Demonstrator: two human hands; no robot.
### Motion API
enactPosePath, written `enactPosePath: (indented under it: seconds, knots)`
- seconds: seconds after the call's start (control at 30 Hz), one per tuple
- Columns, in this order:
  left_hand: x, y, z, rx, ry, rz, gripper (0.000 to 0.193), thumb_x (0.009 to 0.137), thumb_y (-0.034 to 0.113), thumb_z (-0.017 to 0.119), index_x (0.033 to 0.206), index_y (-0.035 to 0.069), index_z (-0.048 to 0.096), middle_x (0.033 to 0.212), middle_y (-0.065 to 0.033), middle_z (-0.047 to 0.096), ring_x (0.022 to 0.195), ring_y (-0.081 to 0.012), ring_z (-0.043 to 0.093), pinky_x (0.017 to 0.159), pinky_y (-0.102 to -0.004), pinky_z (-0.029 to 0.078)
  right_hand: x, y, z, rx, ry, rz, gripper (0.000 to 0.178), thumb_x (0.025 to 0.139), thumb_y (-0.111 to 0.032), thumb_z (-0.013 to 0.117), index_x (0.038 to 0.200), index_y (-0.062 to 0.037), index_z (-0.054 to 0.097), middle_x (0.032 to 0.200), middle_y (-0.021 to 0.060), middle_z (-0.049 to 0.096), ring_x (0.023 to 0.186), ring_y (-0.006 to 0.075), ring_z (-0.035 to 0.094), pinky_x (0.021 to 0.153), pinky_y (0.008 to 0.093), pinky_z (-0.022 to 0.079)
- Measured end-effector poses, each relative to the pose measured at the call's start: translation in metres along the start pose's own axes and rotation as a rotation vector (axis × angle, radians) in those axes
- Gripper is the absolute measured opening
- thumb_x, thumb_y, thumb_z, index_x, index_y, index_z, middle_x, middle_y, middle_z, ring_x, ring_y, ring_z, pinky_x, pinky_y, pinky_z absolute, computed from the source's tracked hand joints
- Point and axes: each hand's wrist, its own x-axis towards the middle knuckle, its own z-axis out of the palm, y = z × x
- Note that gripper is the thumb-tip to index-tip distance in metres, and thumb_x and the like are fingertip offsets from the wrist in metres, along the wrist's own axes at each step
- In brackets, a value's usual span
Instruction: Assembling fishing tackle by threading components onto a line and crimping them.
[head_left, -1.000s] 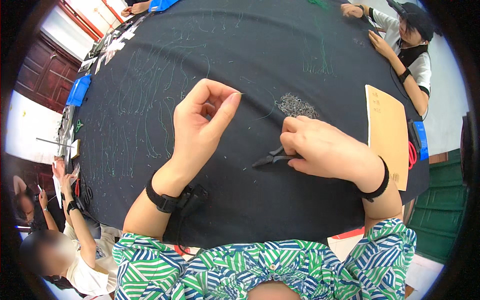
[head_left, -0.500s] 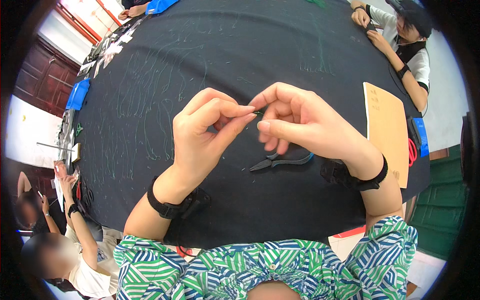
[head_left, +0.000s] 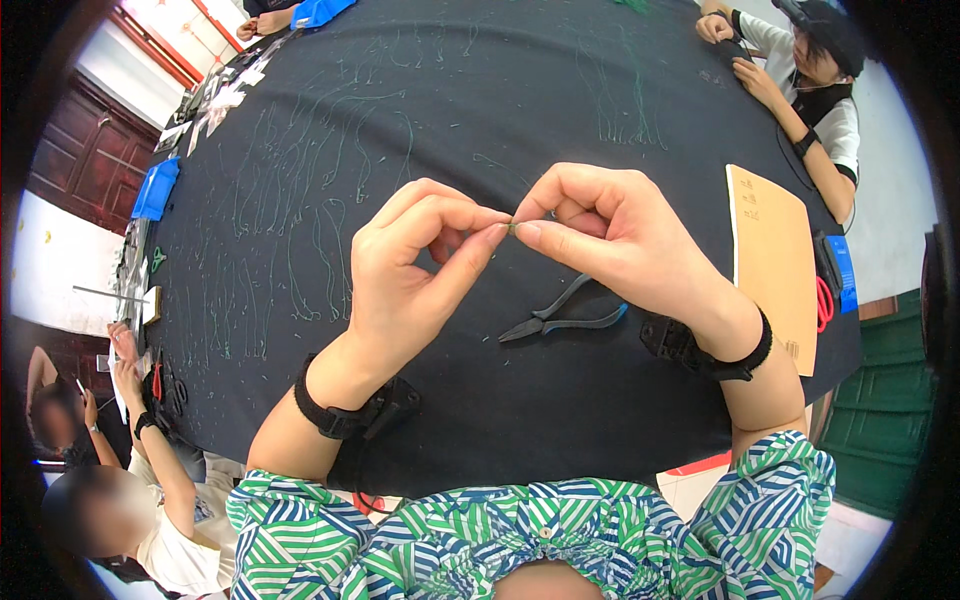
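My left hand (head_left: 405, 255) and my right hand (head_left: 610, 230) meet fingertip to fingertip above the dark tablecloth (head_left: 560, 430). Each pinches thumb against index finger on a thin green thread (head_left: 512, 229), of which only a tiny bit shows between the tips. Below my right hand lies a pair of pliers (head_left: 560, 322) with dark jaws and blue-edged handles spread apart. Many lengths of similar green thread (head_left: 330, 260), some looped or knotted, are laid out on the cloth to the left and farther away.
A tan notebook (head_left: 775, 270) lies at the right, beside red-handled scissors (head_left: 825, 303) and a blue packet (head_left: 845, 272). Co-workers sit at the right (head_left: 830, 120) and lower left (head_left: 170, 510). Papers and tools line the left edge. A green thread bundle (head_left: 630, 5) lies far off.
My right hand has closed from loosely parted fingers into a pinch and moved against my left fingertips. My left hand has barely shifted. More of the pliers now shows.
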Motion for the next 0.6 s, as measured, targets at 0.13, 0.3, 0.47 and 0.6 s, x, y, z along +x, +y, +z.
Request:
enactPosePath:
  seconds: [0.13,0.3,0.47,0.6]
  knots:
    - [-0.0005,-0.0008,0.0011,-0.027,-0.020,-0.021,0.008,0.079,-0.002,0.071,0.086,0.002,0.069,0.079,-0.0033,0.062,0.063,-0.0072,0.055,0.052,-0.0207,0.042,-0.0008,-0.0022,-0.0003,-0.047,0.006,0.002,0.016,0.088,-0.014,0.063,0.088,0.0022,0.063,0.056,-0.0070,0.043,0.054,0.0005,0.035,0.047,0.0224,0.027]
    - [-0.0015,0.0002,0.0012,-0.043,-0.016,-0.042,0.007,0.079,-0.001,0.071,0.084,0.002,0.068,0.078,-0.0032,0.062,0.063,-0.0082,0.055,0.052,-0.0213,0.041,-0.0015,-0.0015,0.0022,-0.102,0.040,-0.023,0.009,0.086,-0.009,0.065,0.088,-0.0003,0.064,0.056,-0.0103,0.031,0.052,0.0002,0.027,0.049,0.0219,0.022]
    - [-0.0023,0.0013,0.0012,-0.050,-0.024,-0.072,0.005,0.079,0.000,0.070,0.082,0.002,0.067,0.077,-0.0032,0.062,0.063,-0.0088,0.055,0.052,-0.0217,0.040,-0.0022,-0.0037,0.0002,-0.124,0.024,-0.031,0.012,0.085,-0.012,0.064,0.087,0.0003,0.063,0.055,-0.0052,0.035,0.053,0.0027,0.031,0.047,0.0250,0.026]
    - [-0.0037,0.0010,0.0006,-0.061,-0.025,-0.093,0.004,0.080,0.001,0.070,0.081,0.002,0.067,0.076,-0.0031,0.061,0.063,-0.0085,0.054,0.052,-0.0215,0.040,-0.0006,-0.0077,-0.0062,-0.268,-0.003,-0.051,0.010,0.086,-0.011,0.064,0.088,-0.0012,0.063,0.054,-0.0024,0.037,0.053,0.0041,0.034,0.048,0.0254,0.028]
